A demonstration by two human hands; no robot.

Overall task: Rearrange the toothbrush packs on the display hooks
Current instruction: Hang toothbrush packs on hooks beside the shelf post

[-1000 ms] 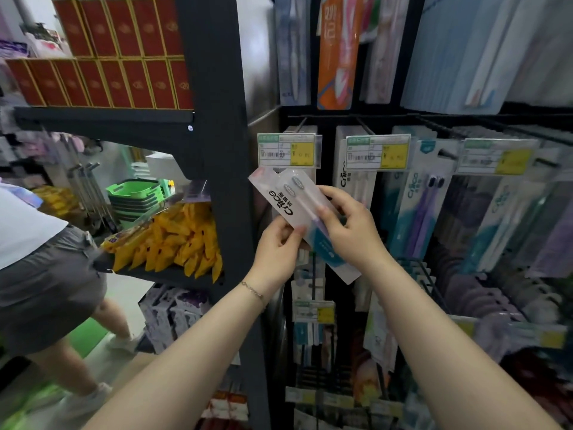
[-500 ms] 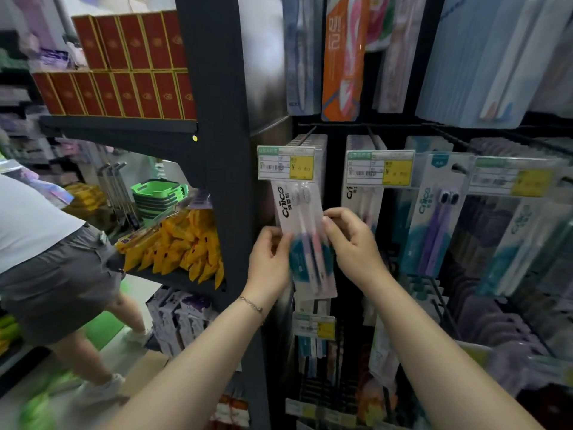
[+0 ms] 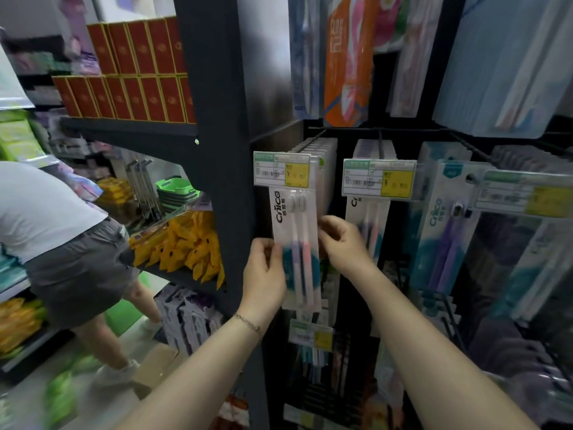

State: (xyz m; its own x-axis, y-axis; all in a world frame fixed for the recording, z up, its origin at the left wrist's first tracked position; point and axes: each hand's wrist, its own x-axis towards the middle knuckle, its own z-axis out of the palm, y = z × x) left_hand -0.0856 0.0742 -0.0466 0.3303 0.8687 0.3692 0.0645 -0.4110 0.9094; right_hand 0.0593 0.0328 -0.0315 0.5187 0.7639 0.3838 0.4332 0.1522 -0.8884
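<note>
White card under clear plastic: a Cnice two-brush toothbrush pack [image 3: 296, 243], one lilac handle and one pink, held upright at the front of the leftmost hook [image 3: 311, 141] of the middle row. Its top edge is hidden behind the price tag [image 3: 282, 169], so I cannot tell whether it is on the wire. More packs of the same kind [image 3: 325, 156] sit behind it on that hook.

Left hand [image 3: 263, 274]: grips the pack's lower left edge, with the thumb on the front. Thin bracelet [image 3: 248, 322] at the wrist.

Right hand [image 3: 344, 243]: fingers bent, pinching the pack's right edge at mid-height.

Just right, a neighbouring pack [image 3: 369, 225] hangs under a second price tag [image 3: 378, 178].

Left of the pack, touching its side of the display, stands a black upright [image 3: 217, 150]. Beyond it: red boxes [image 3: 136, 72] on the upper shelf, yellow packets [image 3: 186, 243] on the lower one, green baskets [image 3: 175, 189] stacked further back. Far left, a person [image 3: 62, 228] in a white shirt and grey shorts bends toward other shelves.
</note>
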